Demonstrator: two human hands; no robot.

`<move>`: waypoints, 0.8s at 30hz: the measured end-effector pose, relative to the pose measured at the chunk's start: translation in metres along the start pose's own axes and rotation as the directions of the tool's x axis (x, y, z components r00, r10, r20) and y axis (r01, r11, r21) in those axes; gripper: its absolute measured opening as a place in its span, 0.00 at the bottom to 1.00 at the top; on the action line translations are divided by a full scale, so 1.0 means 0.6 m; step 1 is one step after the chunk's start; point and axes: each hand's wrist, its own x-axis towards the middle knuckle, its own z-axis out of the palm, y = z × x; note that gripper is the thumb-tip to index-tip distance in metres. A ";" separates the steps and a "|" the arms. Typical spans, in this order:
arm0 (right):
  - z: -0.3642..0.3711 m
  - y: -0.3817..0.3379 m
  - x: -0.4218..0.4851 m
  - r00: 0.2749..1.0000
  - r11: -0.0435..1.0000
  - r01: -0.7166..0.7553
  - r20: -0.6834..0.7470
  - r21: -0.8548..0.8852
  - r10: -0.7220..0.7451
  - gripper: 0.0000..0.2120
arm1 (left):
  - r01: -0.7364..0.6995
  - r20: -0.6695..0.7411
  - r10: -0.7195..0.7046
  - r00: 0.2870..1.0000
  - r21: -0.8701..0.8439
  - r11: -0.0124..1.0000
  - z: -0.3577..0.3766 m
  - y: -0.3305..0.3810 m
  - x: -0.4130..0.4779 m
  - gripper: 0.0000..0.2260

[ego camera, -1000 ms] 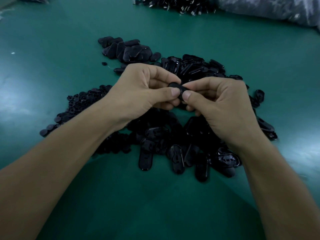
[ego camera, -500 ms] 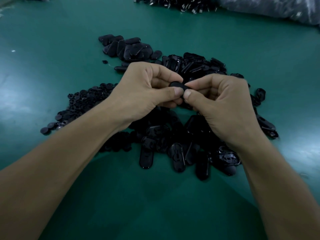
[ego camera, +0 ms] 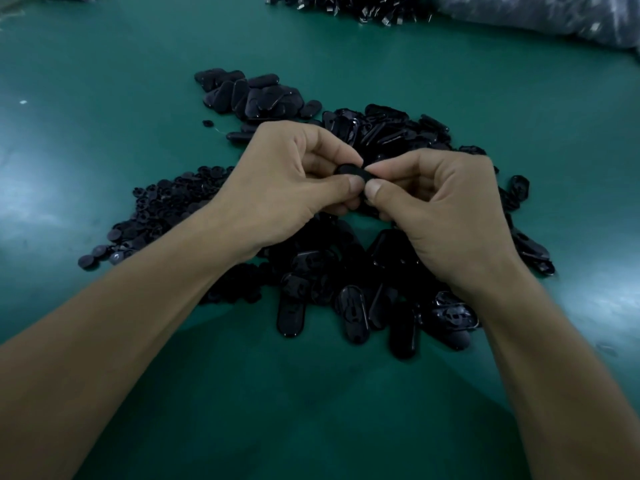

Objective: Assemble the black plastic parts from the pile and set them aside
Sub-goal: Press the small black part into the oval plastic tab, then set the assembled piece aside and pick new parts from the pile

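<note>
Together, the left hand (ego camera: 277,181) and right hand (ego camera: 446,209) pinch one small black part (ego camera: 353,171) between their fingertips.
Both thumbs meet tip to tip at its near edge, forefingers curled over the top, the other fingers tucked in. Beneath the fingers lies the pile (ego camera: 346,296) of oval shells on the green table (ego camera: 311,410); small round pieces (ego camera: 166,209) spread left of the left knuckles, and smooth ovals (ego camera: 256,95) sit beyond them.
</note>
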 end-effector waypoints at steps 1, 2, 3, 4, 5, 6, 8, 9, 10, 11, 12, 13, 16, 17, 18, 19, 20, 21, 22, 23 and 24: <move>-0.001 0.000 0.000 1.000 1.000 0.004 0.003 -0.009 -0.004 0.07 | 0.000 -0.004 0.000 1.000 0.005 1.000 -0.001 0.000 0.001 0.05; -0.001 0.000 0.000 1.000 1.000 0.007 0.004 -0.018 -0.006 0.07 | 0.003 -0.004 -0.003 1.000 0.005 1.000 -0.001 0.000 0.001 0.05; -0.001 0.000 -0.001 1.000 1.000 0.007 0.004 -0.023 -0.007 0.07 | 0.006 -0.001 -0.006 1.000 0.004 1.000 -0.002 -0.001 0.001 0.05; 0.000 0.000 -0.002 1.000 1.000 0.008 0.003 -0.025 -0.008 0.07 | 0.007 0.000 -0.007 1.000 0.005 1.000 -0.003 -0.001 0.002 0.05; 0.000 0.000 -0.002 1.000 1.000 0.006 0.001 -0.025 -0.006 0.07 | 0.008 -0.002 -0.008 1.000 0.007 1.000 -0.003 -0.002 0.002 0.05; 0.001 0.000 -0.002 1.000 1.000 0.002 -0.003 -0.025 -0.002 0.07 | 0.009 -0.005 -0.009 1.000 0.012 1.000 -0.003 -0.004 0.002 0.05; 0.003 0.001 -0.002 1.000 1.000 -0.002 -0.014 -0.025 0.002 0.07 | 0.006 -0.015 -0.005 1.000 0.021 1.000 -0.004 -0.006 0.003 0.05; 0.003 0.001 -0.002 1.000 1.000 -0.001 -0.020 -0.021 0.001 0.07 | 0.002 -0.024 -0.001 1.000 0.027 1.000 -0.005 -0.006 0.004 0.05; 0.004 0.001 -0.002 1.000 1.000 0.001 -0.029 -0.016 -0.002 0.07 | -0.004 -0.034 0.006 0.999 0.040 0.999 -0.005 -0.007 0.004 0.05; 0.004 0.001 -0.001 0.999 1.000 0.007 -0.039 -0.015 -0.008 0.07 | -0.014 -0.045 0.017 0.999 0.060 0.998 -0.006 -0.008 0.005 0.05; 0.006 0.001 -0.001 0.999 1.000 0.016 -0.049 -0.022 -0.017 0.07 | -0.023 -0.057 0.028 0.998 0.081 0.996 -0.007 -0.008 0.005 0.05; 0.007 0.001 -0.002 0.998 0.999 0.025 -0.057 -0.035 -0.027 0.08 | -0.027 -0.067 0.033 0.997 0.096 0.995 -0.007 -0.008 0.004 0.06; 0.009 -0.002 -0.004 0.995 0.992 0.060 -0.077 -0.114 -0.069 0.09 | -0.029 -0.090 0.042 0.995 0.142 0.989 -0.008 -0.008 0.005 0.06; 0.010 -0.002 -0.005 0.993 0.987 0.068 -0.084 -0.143 -0.080 0.10 | -0.028 -0.093 0.043 0.995 0.157 0.987 -0.009 -0.008 0.006 0.06; 0.011 -0.002 -0.006 0.992 0.983 0.071 -0.091 -0.170 -0.088 0.11 | -0.024 -0.099 0.040 0.994 0.162 0.987 -0.009 -0.007 0.008 0.06; 0.012 -0.001 -0.007 0.991 0.978 0.070 -0.101 -0.198 -0.091 0.12 | -0.017 -0.113 0.035 0.993 0.156 0.988 -0.011 -0.007 0.012 0.06; 0.012 -0.001 -0.008 0.989 0.971 0.066 -0.112 -0.229 -0.094 0.13 | -0.009 -0.142 0.029 0.989 0.144 0.990 -0.015 -0.007 0.017 0.05; 0.010 0.001 -0.009 0.987 0.962 0.064 -0.124 -0.267 -0.100 0.13 | -0.001 -0.186 0.026 0.982 0.134 0.991 -0.021 -0.008 0.024 0.05; 0.009 0.002 -0.009 0.985 0.948 0.060 -0.135 -0.313 -0.107 0.13 | 0.006 -0.239 0.026 0.971 0.131 0.991 -0.028 -0.009 0.033 0.05; 0.006 0.003 -0.009 0.983 0.929 0.055 -0.143 -0.365 -0.114 0.12 | 0.016 -0.294 0.025 0.955 0.135 0.991 -0.038 -0.010 0.043 0.04; 0.003 0.005 -0.008 0.981 0.907 0.049 -0.148 -0.418 -0.122 0.11 | 0.029 -0.348 0.022 0.937 0.139 0.990 -0.049 -0.012 0.053 0.04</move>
